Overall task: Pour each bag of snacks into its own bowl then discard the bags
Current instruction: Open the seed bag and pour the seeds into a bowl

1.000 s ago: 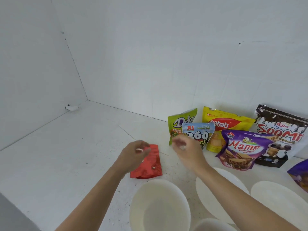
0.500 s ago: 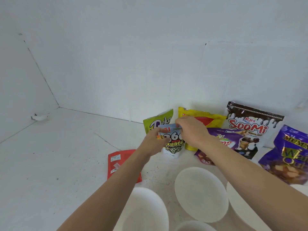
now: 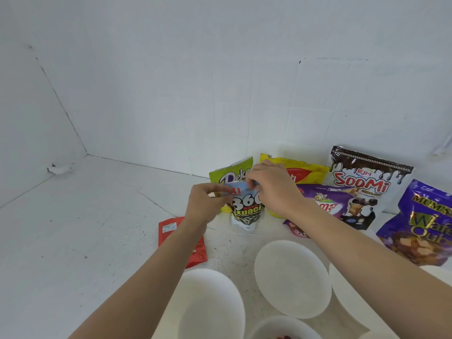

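A small blue-and-white "360 Kuaci" bag (image 3: 247, 211) stands upright on the white table. My left hand (image 3: 208, 204) pinches its top left corner and my right hand (image 3: 274, 189) pinches its top edge from the right. A flat red bag (image 3: 171, 231) lies on the table under my left forearm. White bowls sit close to me: one (image 3: 210, 304) at the front, one (image 3: 293, 277) to its right, and one (image 3: 283, 329) at the bottom edge with red pieces in it.
Along the back wall stand a green Deka bag (image 3: 232, 173), a yellow bag (image 3: 308, 171), a purple Mama bag (image 3: 327, 204), a Soomi bag (image 3: 367, 184) and a purple wafer bag (image 3: 420, 223). Another white bowl (image 3: 354, 304) lies at the right.
Both hands left the red bag, which now lies flat, and moved right to the Kuaci bag. They now pinch its top. The view shifted right.
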The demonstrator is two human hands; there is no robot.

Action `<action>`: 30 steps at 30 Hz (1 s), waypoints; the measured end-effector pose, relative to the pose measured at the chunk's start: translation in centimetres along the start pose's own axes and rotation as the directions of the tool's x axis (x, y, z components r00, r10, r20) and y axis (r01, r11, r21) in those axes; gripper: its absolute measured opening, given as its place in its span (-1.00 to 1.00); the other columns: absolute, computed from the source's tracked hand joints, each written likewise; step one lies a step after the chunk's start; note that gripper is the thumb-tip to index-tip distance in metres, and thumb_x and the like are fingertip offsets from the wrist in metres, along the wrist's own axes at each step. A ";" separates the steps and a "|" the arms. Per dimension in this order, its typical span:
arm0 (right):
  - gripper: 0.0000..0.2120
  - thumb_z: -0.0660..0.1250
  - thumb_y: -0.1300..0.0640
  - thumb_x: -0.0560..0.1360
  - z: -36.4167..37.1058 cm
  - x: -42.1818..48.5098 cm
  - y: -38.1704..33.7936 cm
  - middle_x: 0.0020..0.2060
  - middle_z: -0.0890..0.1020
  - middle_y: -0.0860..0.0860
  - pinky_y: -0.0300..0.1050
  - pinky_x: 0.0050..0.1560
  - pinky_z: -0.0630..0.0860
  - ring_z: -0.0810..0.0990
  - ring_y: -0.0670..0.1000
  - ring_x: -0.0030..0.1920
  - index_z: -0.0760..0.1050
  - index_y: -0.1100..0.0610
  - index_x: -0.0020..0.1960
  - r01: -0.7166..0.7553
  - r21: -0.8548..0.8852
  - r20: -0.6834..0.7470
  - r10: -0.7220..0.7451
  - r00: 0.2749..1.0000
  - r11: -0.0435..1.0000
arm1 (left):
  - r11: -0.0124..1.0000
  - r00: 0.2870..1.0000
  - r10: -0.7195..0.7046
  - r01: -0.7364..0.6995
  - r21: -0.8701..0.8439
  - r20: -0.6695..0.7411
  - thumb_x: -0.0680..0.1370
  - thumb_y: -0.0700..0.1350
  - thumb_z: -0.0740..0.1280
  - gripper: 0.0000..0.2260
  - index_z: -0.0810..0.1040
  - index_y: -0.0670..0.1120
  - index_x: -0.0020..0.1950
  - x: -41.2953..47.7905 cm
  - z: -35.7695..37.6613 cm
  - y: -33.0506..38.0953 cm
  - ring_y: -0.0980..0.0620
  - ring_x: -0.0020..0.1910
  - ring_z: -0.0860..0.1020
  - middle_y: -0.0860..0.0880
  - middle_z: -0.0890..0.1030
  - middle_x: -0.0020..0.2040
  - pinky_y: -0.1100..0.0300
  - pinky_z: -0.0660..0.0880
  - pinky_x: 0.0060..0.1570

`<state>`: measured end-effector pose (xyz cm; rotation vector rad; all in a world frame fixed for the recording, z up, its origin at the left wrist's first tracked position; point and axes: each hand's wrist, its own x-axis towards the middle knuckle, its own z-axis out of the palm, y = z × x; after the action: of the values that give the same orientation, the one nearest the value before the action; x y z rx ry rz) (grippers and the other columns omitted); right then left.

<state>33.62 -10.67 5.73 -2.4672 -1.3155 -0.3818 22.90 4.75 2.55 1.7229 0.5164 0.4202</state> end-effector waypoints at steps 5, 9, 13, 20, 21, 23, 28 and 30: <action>-0.74 0.31 0.42 0.46 -2.3 0.6 -3.6 -0.13 0.53 -0.03 -0.04 -0.08 0.38 0.49 0.01 -0.06 0.53 0.06 -0.10 0.067 0.289 -0.147 -0.025 0.989 0.955 | 0.992 0.990 0.122 -0.124 -0.019 -0.077 0.47 -0.27 0.53 -0.88 0.75 -0.05 -0.13 -2.2 -4.9 3.8 0.07 -0.31 0.55 0.00 0.75 -0.15 0.25 0.46 -0.29; -0.76 0.36 0.41 0.48 -3.3 1.2 -8.3 -0.12 0.56 -0.04 -0.27 -0.10 0.44 0.54 -0.09 -0.09 0.54 0.08 -0.05 0.128 0.502 -0.197 -0.031 0.980 0.856 | 0.981 0.973 0.194 -0.195 0.003 -0.124 0.49 -0.23 0.52 -0.87 0.73 0.00 -0.09 -4.5 -10.0 5.1 0.06 -0.24 0.51 0.02 0.75 -0.10 0.28 0.42 -0.30; -0.78 0.41 0.38 0.45 -2.6 2.2 -12.8 -0.12 0.65 -0.06 -0.33 -0.14 0.45 0.59 -0.10 -0.07 0.57 0.09 -0.04 0.118 0.677 -0.173 0.001 0.985 0.726 | 0.974 0.952 0.225 -0.217 0.058 -0.210 0.51 -0.17 0.51 -0.81 0.71 0.06 0.08 -7.8 -14.5 5.1 0.10 -0.15 0.61 0.02 0.74 -0.11 0.27 0.47 -0.19; -0.86 0.47 0.31 0.46 1.5 2.1 -19.4 -0.12 0.70 -0.07 -0.49 -0.11 0.43 0.58 -0.26 -0.08 0.69 0.12 -0.04 0.098 0.776 -0.033 -0.115 0.993 0.623 | 0.991 0.913 0.112 -0.076 0.106 -0.392 0.60 -0.12 0.41 -0.89 0.74 0.02 0.01 -13.2 -20.1 0.9 0.23 -0.24 0.60 0.06 0.75 -0.17 0.20 0.48 -0.17; -0.86 0.47 0.30 0.46 2.1 1.8 -20.1 -0.12 0.70 -0.08 -0.48 -0.10 0.43 0.58 -0.26 -0.08 0.69 0.12 -0.04 0.102 0.778 -0.018 -0.140 0.990 0.620 | 0.993 0.911 0.092 -0.051 0.111 -0.401 0.60 -0.12 0.41 -0.89 0.74 0.02 -0.01 -13.9 -20.7 0.2 0.22 -0.26 0.59 0.05 0.75 -0.19 0.18 0.48 -0.18; -0.86 0.46 0.30 0.47 3.3 1.3 -21.2 -0.12 0.69 -0.09 -0.46 -0.07 0.45 0.59 -0.25 -0.08 0.69 0.11 -0.03 0.100 0.776 0.019 -0.181 0.983 0.623 | 0.994 0.902 0.062 -0.016 0.110 -0.427 0.60 -0.13 0.41 -0.89 0.73 0.02 -0.04 -15.0 -21.3 -1.0 0.16 -0.29 0.55 0.03 0.74 -0.23 0.13 0.46 -0.18; -0.85 0.44 0.29 0.49 6.5 0.0 -22.2 -0.09 0.68 -0.07 -0.30 -0.03 0.51 0.60 -0.12 -0.04 0.69 0.11 0.01 0.093 0.708 0.152 -0.279 0.948 0.700 | 0.978 0.904 -0.012 0.100 0.184 -0.427 0.59 -0.16 0.42 -0.85 0.72 0.05 -0.10 -17.2 -21.4 -4.9 -0.01 -0.34 0.41 0.00 0.72 -0.29 0.10 0.37 -0.28; -0.84 0.44 0.26 0.50 7.1 -0.4 -22.2 -0.06 0.68 -0.05 -0.14 0.00 0.59 0.61 -0.08 -0.02 0.70 0.09 0.03 0.087 0.688 0.189 -0.294 0.937 0.721 | 0.966 0.917 -0.038 0.135 0.219 -0.398 0.59 -0.17 0.43 -0.85 0.71 0.07 -0.09 -17.9 -21.4 -5.9 0.04 -0.38 0.45 0.01 0.71 -0.27 0.16 0.36 -0.35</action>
<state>15.40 3.52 2.41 -1.8044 -1.4901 0.3856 -4.21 13.41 1.23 1.8473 0.9651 0.6665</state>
